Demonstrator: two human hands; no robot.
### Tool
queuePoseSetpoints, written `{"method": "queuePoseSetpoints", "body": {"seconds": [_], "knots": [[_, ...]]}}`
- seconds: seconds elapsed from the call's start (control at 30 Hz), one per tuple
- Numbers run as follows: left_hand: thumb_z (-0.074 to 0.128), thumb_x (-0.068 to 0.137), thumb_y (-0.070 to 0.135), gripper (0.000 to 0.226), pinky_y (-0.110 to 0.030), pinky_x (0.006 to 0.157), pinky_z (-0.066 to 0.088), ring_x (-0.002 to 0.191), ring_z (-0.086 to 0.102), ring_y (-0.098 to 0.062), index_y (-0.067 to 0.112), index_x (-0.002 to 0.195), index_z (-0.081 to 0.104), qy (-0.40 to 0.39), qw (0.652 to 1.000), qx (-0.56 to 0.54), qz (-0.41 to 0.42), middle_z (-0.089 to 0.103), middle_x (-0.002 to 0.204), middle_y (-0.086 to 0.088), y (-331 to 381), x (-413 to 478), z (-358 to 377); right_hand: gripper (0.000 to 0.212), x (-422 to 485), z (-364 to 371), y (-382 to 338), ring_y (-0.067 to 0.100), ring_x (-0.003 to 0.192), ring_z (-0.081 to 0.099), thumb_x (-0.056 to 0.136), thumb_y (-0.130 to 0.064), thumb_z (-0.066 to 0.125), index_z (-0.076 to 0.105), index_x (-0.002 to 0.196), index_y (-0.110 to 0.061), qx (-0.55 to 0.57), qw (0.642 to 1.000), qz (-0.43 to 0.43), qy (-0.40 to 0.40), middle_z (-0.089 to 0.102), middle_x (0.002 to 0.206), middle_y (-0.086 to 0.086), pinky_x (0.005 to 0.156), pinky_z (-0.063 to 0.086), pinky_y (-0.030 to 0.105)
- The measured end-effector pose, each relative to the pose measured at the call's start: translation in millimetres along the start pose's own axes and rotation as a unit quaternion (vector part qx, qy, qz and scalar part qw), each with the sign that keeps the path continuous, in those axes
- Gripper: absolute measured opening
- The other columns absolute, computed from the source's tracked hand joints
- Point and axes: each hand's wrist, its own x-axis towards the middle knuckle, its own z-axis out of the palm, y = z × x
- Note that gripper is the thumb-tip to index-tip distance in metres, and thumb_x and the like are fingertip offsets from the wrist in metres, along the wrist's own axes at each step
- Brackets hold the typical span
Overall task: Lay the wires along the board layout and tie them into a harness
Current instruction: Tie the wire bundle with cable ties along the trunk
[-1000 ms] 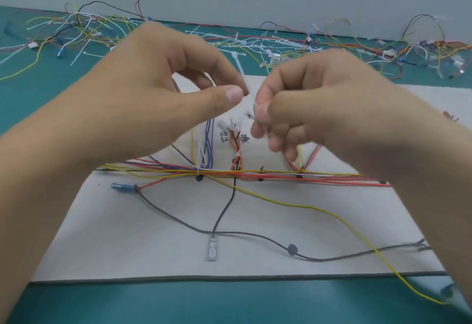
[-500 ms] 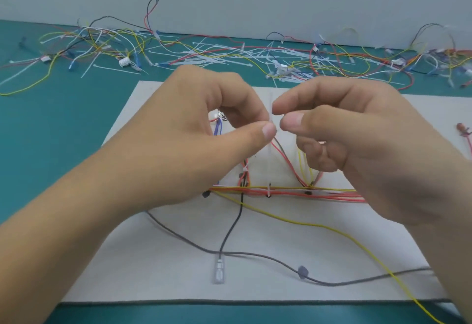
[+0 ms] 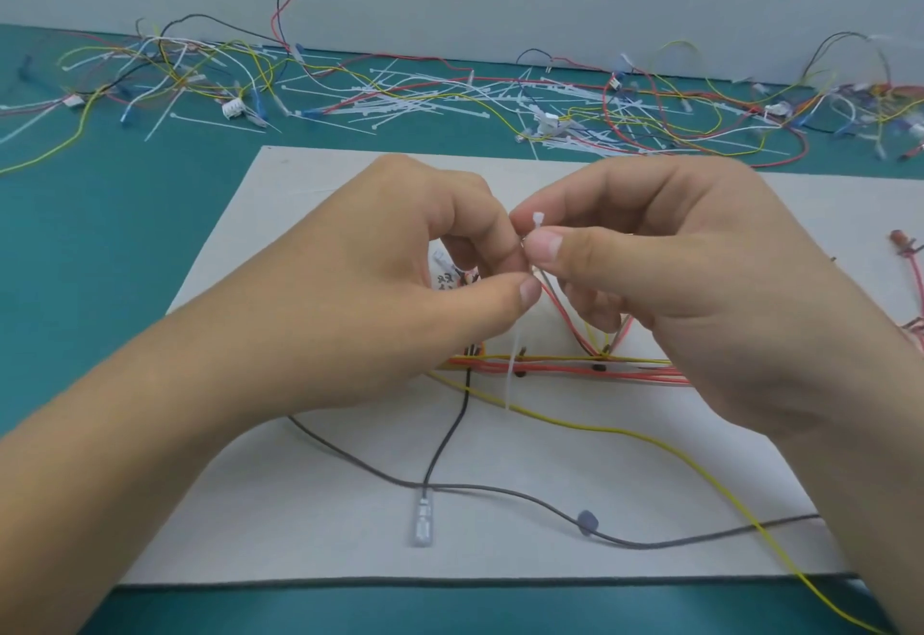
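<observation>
Pinched between thumb and forefinger of both hands, a white cable tie (image 3: 513,364) hangs above the middle of the layout board (image 3: 300,509). The right hand (image 3: 675,284) grips it just under its small square head, which pokes up past the thumb tip. The left hand (image 3: 360,314) grips it a little lower, and the free tail drops straight down toward the board. Thin red and grey strands rise from the board to the fingertips; whether the tie loops round them cannot be told.

A bundle of red wires (image 3: 625,372) runs across the board's middle beneath the hands. A yellow wire (image 3: 650,439) slants from there to the board's near right corner. A grey wire (image 3: 500,488) curves across the near half, and a black wire (image 3: 450,434) ends there in a clear spade terminal (image 3: 422,524). Beyond the board's far edge, loose wires and cable ties (image 3: 450,99) lie scattered over the teal mat (image 3: 100,234).
</observation>
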Motion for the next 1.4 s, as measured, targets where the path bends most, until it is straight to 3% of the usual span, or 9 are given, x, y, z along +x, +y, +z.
{"method": "queuePoseSetpoints", "body": {"seconds": [0.17,0.8,1.0,1.27,1.4], "knots": [[0.071,0.081,0.037,0.013,-0.007,0.068,0.038,0.081,0.065,-0.009,0.029,0.072,0.072,0.000,1.000,0.007,-0.001,0.068,0.075,0.008,-0.9,1.2,-1.8,0.012,-2.1,1.9,-1.6,0.011,0.050,0.052,0.088,0.001,0.071,0.077,0.090,-0.010,-0.014,1.000,0.005,0.009,0.065,0.061,-0.002,0.044,0.038,0.028],[0.070,0.081,0.037,0.009,-0.011,0.068,0.037,0.082,0.063,-0.009,0.034,0.072,0.072,-0.010,1.000,0.011,-0.003,0.068,0.080,0.009,-3.9,1.3,-1.7,0.006,-2.7,2.9,-3.1,0.009,0.046,0.050,0.085,-0.003,0.074,0.076,0.087,-0.009,-0.023,0.999,0.015,0.017,0.061,0.054,-0.005,0.043,0.038,0.025],[0.070,0.083,0.035,0.012,-0.025,0.075,0.043,0.089,0.066,-0.015,0.033,0.072,0.070,-0.018,1.000,0.004,0.002,0.068,0.082,0.007,-5.1,1.9,-1.0,0.009,-2.4,4.2,-2.8,0.010,0.046,0.048,0.083,-0.002,0.077,0.076,0.084,-0.011,-0.010,1.000,0.013,0.015,0.064,0.059,-0.002,0.043,0.037,0.026],[0.070,0.082,0.036,0.011,-0.016,0.070,0.040,0.084,0.064,-0.012,0.034,0.072,0.071,-0.016,1.000,0.010,0.001,0.068,0.082,0.009,-4.4,1.9,-1.6,0.010,-2.1,3.4,-1.8,0.009,0.047,0.049,0.082,-0.002,0.078,0.076,0.084,-0.011,-0.015,1.000,0.013,0.017,0.063,0.057,-0.002,0.043,0.037,0.025],[0.069,0.082,0.037,0.011,-0.018,0.068,0.042,0.082,0.064,-0.014,0.034,0.072,0.071,-0.019,1.000,0.010,0.000,0.069,0.082,0.009,-3.6,1.4,-2.0,0.008,-1.6,2.7,-1.2,0.011,0.047,0.050,0.082,-0.003,0.077,0.076,0.085,-0.011,-0.014,1.000,0.016,0.017,0.063,0.058,-0.002,0.044,0.038,0.026]]}}
